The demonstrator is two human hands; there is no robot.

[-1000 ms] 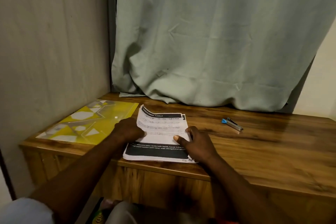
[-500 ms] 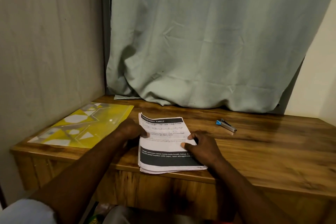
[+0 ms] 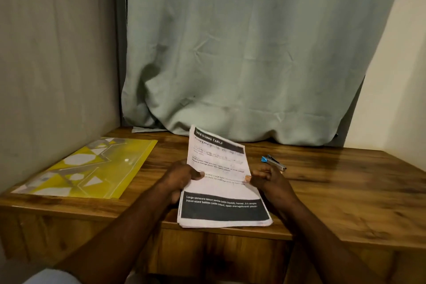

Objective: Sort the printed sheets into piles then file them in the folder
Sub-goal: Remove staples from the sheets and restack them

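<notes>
A pale green fabric curtain (image 3: 242, 53) is hung behind a brown wooden table (image 3: 334, 191). A yellow patterned plastic folder (image 3: 92, 168) is laid flat, well left of the grip. A stack of white printed sheets with black bands (image 3: 219, 168) is clamped between both hands, its left edge gripped by the left hand (image 3: 182, 177) and its right edge pinched by the right hand (image 3: 269, 180). A small blue-and-silver stapler (image 3: 274, 162) is seen just beyond the right hand.

Top of the printed sheets (image 3: 219, 168): header band (image 3: 208, 139), white on dark, reads "DRESSING TABLE". Lower dark band (image 3: 223, 211), white print: "Large skincare lotion bottle (with liquid), funnel, 3-4 empty travel-sized bottles (with caps), open storage/travel pouch"; last words uncertain. Body lines between the two bands too blurred to read.
</notes>
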